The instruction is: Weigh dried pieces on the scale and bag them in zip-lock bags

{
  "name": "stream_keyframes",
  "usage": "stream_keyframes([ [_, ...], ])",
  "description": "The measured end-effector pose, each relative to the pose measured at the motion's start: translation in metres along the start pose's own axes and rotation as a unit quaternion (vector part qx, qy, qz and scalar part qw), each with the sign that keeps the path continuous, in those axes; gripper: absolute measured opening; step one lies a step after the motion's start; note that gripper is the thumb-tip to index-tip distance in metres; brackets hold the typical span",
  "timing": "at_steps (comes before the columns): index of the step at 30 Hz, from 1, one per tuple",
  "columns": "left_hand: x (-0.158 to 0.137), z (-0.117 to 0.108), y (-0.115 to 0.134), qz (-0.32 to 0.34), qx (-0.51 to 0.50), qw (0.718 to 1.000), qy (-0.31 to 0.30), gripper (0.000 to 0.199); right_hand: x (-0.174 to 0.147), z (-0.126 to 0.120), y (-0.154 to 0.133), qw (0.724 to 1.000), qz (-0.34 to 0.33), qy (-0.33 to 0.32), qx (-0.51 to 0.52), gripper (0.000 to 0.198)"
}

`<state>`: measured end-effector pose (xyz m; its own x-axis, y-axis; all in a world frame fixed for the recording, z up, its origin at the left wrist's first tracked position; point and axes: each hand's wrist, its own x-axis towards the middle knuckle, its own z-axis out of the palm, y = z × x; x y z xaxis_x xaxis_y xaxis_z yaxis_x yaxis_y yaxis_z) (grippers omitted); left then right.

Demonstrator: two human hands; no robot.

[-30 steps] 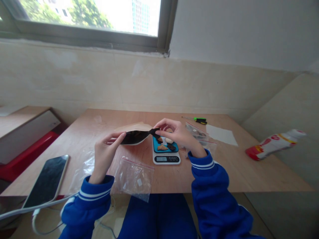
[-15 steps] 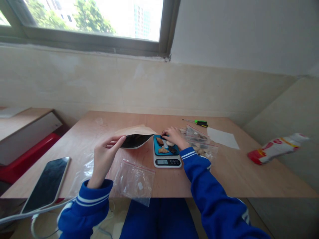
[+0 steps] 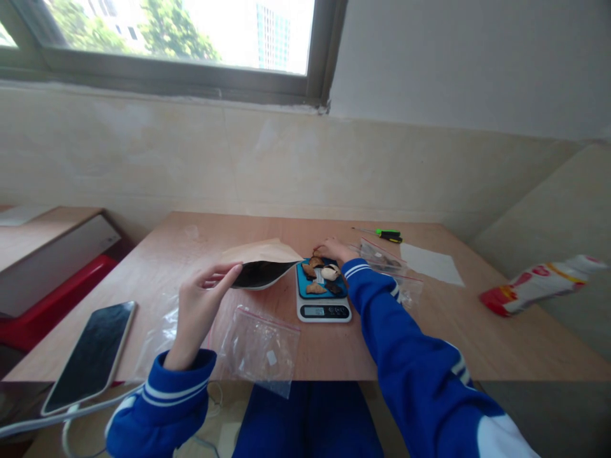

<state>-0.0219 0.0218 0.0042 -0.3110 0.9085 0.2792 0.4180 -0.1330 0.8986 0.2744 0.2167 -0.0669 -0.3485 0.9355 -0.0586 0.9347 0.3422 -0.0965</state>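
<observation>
A: While the pouch [image 3: 265, 249] gapes toward the wearer, what can be read inside it?

B: Interior dark; contents not distinguishable. Kitchen scale [image 3: 340, 319], white with a blue platform: display figures too small to read. White cable [image 3: 102, 403]: runs out of view at the left edge. Zip bags [image 3: 382, 256], right: partly covered by the right sleeve [image 3: 370, 275].

A: Location of the pouch relative to the fingers?

B: Between the left hand [image 3: 199, 308] and the scale. Left corner at the left fingertips; right corner beside the platform's left edge — contact there cannot be told. The right hand [image 3: 337, 249] lies across the platform's far edge, behind a pale piece [image 3: 330, 273], a tan piece [image 3: 315, 289] and a dark piece [image 3: 335, 288], all on the platform.

A: Condition of the fingers?

B: Left: thumb and fingers pinched together on the pouch's corner. Right: fingers bent, tips low at the far edge — how wide they stand, and whether anything is gripped, cannot be told.

A: Nearby?

B: One flat clear bag [image 3: 252, 350], its near corner overhanging the table edge.
</observation>
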Motion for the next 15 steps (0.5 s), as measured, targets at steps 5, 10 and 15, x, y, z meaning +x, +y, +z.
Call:
stream_keyframes([
  [5,0.0009,0.0,-0.0025,0.008,0.01,1.0,-0.004,0.03,-0.0054,-0.0053,0.0026,1.0,-0.004,-0.011,-0.016,0.022],
  [10,0.0008,0.0007,-0.0026,0.004,0.006,1.0,-0.003,0.031,-0.0088,-0.0062,0.0017,1.0,-0.009,0.0,-0.026,0.025],
  [15,0.0006,0.0001,-0.0029,0.004,0.008,1.0,-0.004,0.029,-0.005,0.001,0.0041,0.999,-0.018,0.004,-0.03,0.027],
])
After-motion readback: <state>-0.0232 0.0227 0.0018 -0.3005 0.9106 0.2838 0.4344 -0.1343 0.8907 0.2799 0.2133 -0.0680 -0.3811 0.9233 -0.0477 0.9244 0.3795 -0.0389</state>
